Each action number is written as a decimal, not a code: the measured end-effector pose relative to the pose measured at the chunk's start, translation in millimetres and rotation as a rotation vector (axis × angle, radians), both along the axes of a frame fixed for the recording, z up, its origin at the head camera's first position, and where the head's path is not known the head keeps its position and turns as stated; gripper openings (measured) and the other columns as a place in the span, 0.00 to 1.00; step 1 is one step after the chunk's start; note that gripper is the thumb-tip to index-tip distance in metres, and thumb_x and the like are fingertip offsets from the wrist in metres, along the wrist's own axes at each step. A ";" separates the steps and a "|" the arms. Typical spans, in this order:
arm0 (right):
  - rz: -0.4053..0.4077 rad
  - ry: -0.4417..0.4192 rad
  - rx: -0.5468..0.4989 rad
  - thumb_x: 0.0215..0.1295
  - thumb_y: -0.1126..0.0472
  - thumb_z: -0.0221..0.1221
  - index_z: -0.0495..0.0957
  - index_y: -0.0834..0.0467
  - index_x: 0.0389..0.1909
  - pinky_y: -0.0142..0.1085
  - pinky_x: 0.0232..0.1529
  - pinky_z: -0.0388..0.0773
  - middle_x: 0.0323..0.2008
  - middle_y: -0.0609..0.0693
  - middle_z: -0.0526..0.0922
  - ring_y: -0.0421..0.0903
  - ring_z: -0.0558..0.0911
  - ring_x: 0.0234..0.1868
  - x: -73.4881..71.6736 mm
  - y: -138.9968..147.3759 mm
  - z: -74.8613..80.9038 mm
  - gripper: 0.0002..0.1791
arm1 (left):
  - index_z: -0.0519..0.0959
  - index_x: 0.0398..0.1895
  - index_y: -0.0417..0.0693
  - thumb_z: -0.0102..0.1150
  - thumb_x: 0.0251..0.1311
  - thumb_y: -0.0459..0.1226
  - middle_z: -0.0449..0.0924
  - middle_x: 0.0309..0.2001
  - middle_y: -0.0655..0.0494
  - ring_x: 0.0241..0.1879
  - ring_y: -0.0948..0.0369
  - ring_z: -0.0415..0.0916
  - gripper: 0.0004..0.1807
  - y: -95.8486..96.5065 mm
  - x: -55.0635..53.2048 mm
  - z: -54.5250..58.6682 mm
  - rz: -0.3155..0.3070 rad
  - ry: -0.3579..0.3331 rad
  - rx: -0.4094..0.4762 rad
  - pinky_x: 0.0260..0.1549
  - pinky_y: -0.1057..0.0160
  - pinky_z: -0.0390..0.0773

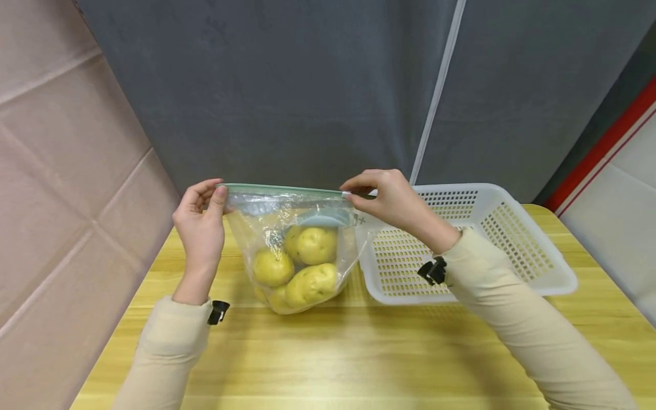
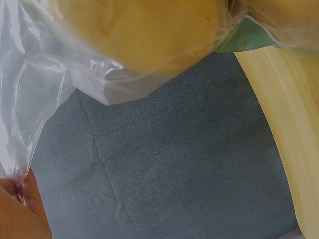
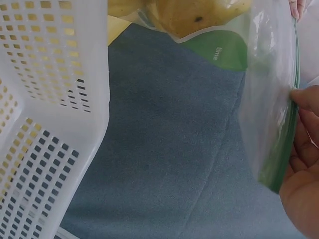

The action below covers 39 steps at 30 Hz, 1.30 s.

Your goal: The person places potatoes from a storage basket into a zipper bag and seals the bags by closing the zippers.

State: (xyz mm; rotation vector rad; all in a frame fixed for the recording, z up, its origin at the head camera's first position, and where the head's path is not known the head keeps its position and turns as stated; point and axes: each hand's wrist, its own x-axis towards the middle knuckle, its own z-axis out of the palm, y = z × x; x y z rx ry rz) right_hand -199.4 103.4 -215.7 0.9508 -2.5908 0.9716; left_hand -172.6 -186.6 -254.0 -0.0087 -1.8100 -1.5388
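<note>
A clear zip-top bag with a green strip along its top holds several yellow potatoes. My left hand pinches the bag's upper left corner between thumb and fingers. On the other side, my right hand pinches the green strip toward its right end, thumb against it in the right wrist view. Between the hands the strip runs nearly straight and its edges lie together. The potatoes hang low in the bag, close over the table. A green printed patch shows on the bag's far side.
A white plastic basket with a grid of holes stands on the wooden table to the right, partly under my right forearm. Grey cloth rises behind the table, and a pale padded wall borders the left.
</note>
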 end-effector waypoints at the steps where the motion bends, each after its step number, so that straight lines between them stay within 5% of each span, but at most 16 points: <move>1: -0.001 0.002 -0.001 0.61 0.65 0.61 0.85 0.59 0.43 0.37 0.43 0.82 0.38 0.53 0.87 0.45 0.84 0.38 -0.3 0.9 -0.2 0.10 | 0.79 0.44 0.29 0.60 0.60 0.36 0.76 0.28 0.71 0.27 0.71 0.74 0.16 -0.4 0.0 -0.4 0.002 -0.004 0.000 0.28 0.77 0.79; 25: -0.025 -0.007 0.009 0.62 0.65 0.60 0.85 0.60 0.42 0.40 0.44 0.82 0.38 0.55 0.87 0.46 0.83 0.38 -6.3 27.7 -4.0 0.10 | 0.79 0.44 0.30 0.59 0.60 0.37 0.77 0.27 0.72 0.21 0.74 0.74 0.16 -4.4 -0.9 -5.2 0.021 -0.019 0.011 0.27 0.77 0.79; 35: -0.055 0.001 0.021 0.61 0.67 0.60 0.85 0.60 0.42 0.40 0.43 0.81 0.38 0.55 0.87 0.46 0.83 0.38 -8.3 37.7 -4.5 0.10 | 0.82 0.36 0.54 0.60 0.59 0.37 0.78 0.28 0.68 0.22 0.73 0.75 0.03 -5.6 -1.8 -5.1 0.017 -0.001 0.030 0.26 0.76 0.79; 39: -0.074 -0.011 0.029 0.62 0.67 0.60 0.85 0.59 0.42 0.39 0.43 0.81 0.38 0.54 0.87 0.46 0.83 0.38 -9.9 42.2 -6.6 0.10 | 0.82 0.39 0.42 0.60 0.60 0.37 0.78 0.28 0.68 0.21 0.74 0.74 0.09 -6.2 -2.2 -6.2 0.023 -0.008 0.024 0.27 0.77 0.79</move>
